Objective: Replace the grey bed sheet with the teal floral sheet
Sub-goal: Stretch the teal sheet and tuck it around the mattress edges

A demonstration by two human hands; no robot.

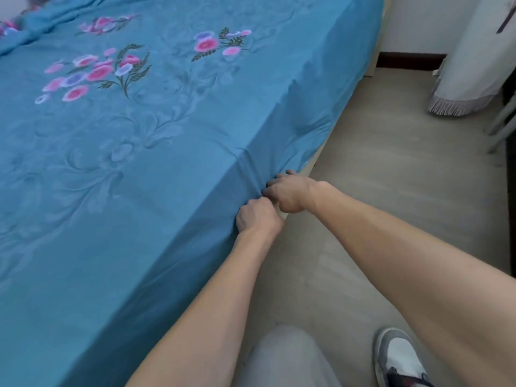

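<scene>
The teal floral sheet (156, 141) covers the whole bed top and hangs down its right side, with pink and lilac flower bunches toward the far end. Low on that hanging side my left hand (258, 217) grips a fold of the sheet, fingers curled into the cloth. Right beside it, a little farther along the edge, my right hand (289, 192) pinches the same hem where it meets the pale bed frame. The two hands touch each other. No grey sheet shows in this view. The far left of the teal sheet is rumpled.
A beige floor (391, 177) runs along the bed's right side. A white fringed cloth (472, 79) hangs over furniture at the far right, with metal legs (499, 129) beside it. My grey trouser knee (284, 358) and a grey-white shoe (399, 358) are at the bottom.
</scene>
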